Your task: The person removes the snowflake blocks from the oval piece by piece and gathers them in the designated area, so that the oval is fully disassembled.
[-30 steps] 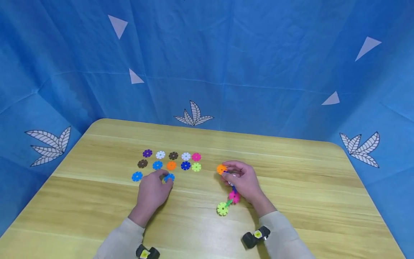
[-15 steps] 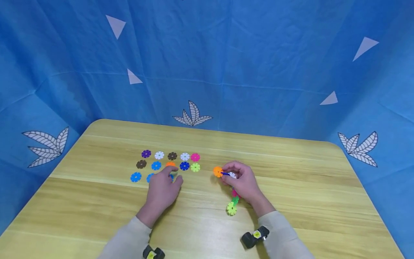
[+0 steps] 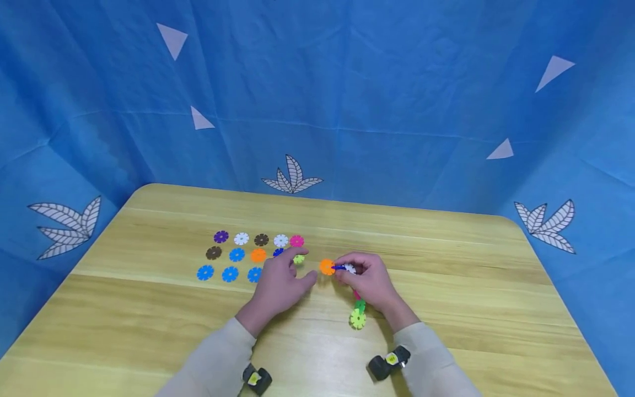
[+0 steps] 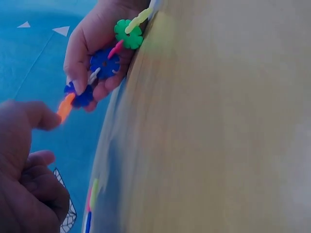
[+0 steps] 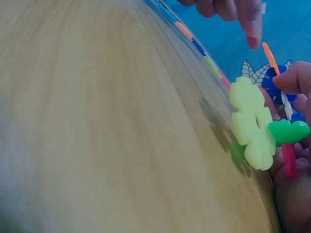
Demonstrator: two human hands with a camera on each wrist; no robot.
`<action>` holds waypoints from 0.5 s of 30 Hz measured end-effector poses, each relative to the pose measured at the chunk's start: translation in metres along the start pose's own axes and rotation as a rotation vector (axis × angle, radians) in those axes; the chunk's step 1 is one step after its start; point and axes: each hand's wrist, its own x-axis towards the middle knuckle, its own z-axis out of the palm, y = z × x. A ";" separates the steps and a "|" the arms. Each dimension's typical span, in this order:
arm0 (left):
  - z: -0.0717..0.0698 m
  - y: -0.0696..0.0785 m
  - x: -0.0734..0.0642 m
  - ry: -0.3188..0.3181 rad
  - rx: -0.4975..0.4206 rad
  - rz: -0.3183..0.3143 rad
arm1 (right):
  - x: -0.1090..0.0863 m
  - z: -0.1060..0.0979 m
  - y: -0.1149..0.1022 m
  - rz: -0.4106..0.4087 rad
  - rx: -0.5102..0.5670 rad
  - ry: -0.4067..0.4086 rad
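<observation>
In the head view my right hand [image 3: 369, 278] pinches a chain of slotted plastic discs, with thumb and finger on a dark blue disc [image 4: 80, 95]. An orange disc [image 3: 327, 267] sticks out at the chain's left end. Behind it come a white disc [image 3: 349, 268], another blue disc [image 4: 105, 63], a pink one [image 5: 288, 160], a green disc [image 3: 360, 305] and a yellow-green disc [image 3: 358, 319], which hangs at the lower end. My left hand [image 3: 278, 284] holds nothing; its thumb and forefinger are spread, just left of the orange disc.
Loose slotted discs lie flat in rows on the wooden table [image 3: 446, 275], left of the chain. Among them are a purple disc [image 3: 221, 236], a pink disc [image 3: 296, 241] and a light blue disc [image 3: 205, 272]. My left hand partly covers a yellow-green disc [image 3: 299, 259]. A blue curtain [image 3: 317, 99] hangs behind.
My left hand has moved right, away from the light blue discs and toward the chain. The right hand has turned the chain, and its orange end has shifted slightly left.
</observation>
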 end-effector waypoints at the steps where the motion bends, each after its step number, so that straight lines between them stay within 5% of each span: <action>1: 0.002 0.001 0.001 -0.015 -0.006 0.003 | 0.000 0.000 0.000 0.003 0.009 -0.002; 9: 0.009 0.008 0.010 -0.153 -0.015 0.080 | 0.000 0.000 0.000 -0.013 0.029 -0.010; 15: 0.011 0.008 0.014 -0.220 -0.067 0.066 | 0.000 -0.001 0.000 -0.007 0.009 -0.016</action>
